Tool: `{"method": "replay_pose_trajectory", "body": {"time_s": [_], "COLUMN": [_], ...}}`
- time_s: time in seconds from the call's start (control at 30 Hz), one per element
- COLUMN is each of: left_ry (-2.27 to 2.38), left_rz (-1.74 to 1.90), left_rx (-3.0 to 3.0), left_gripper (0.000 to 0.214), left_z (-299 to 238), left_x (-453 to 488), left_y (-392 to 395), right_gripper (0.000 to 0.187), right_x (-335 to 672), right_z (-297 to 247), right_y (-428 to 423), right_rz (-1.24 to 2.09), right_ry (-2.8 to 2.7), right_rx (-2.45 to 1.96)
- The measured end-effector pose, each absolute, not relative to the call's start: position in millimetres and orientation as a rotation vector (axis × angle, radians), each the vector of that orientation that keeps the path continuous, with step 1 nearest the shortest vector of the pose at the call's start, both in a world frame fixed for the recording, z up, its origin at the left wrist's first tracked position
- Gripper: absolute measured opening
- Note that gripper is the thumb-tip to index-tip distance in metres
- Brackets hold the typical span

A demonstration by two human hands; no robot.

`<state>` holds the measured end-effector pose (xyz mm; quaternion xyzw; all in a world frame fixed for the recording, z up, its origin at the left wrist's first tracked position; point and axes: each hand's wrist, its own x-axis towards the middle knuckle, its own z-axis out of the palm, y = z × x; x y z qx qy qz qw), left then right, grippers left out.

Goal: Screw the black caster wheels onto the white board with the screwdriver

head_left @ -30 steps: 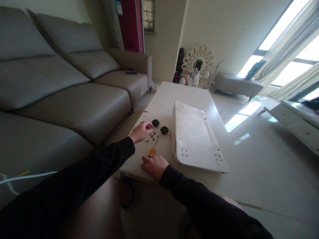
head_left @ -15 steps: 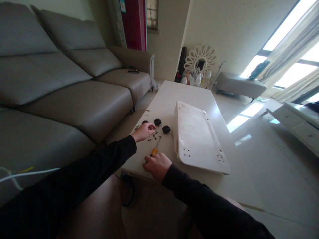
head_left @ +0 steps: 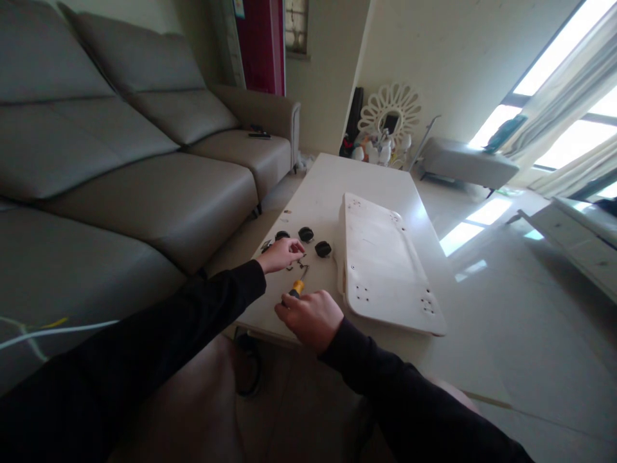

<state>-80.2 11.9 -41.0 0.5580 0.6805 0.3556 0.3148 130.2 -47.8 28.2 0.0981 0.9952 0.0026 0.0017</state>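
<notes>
Screwdriver in the right hand, at the tabletop's near end.
Light and stiff, I'd guess, and best gripped by its thick handle, where the right fingers are wrapped; its long axis runs roughly along the tabletop, tip pointing away, by the loose screws. The left hand's fingers bend narrowly beside them; I can't tell whether they pinch one.
</notes>
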Motion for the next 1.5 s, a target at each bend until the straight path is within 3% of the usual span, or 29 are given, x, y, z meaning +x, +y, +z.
{"method": "replay_pose_trajectory", "body": {"time_s": [0.4, 0.6, 0.83, 1.03, 1.5], "left_ry": [1.793, 1.789, 1.767, 1.736, 1.757], "left_rz": [0.928, 0.859, 0.834, 0.827, 0.836], "left_rx": [1.520, 1.497, 1.566, 1.638, 1.677], "left_gripper": [0.015, 0.025, 0.031, 0.019, 0.015], "left_z": [-37, -40, -45, -41, -43], "left_x": [-80, -79, -73, -64, -65], "left_y": [14, 16, 19, 21, 24], "right_gripper": [0.038, 0.038, 0.044, 0.041, 0.039], "right_x": [166, 174, 173, 173, 174], "right_z": [52, 65, 66, 64, 60], "right_y": [5, 22, 20, 20, 22], "right_rz": [-0.297, -0.735, -1.063, -1.013, -0.842], "right_ry": [3.581, 3.558, 3.479, 3.578, 3.652], "right_rx": [1.327, 1.839, 1.968, 1.893, 1.816]}}
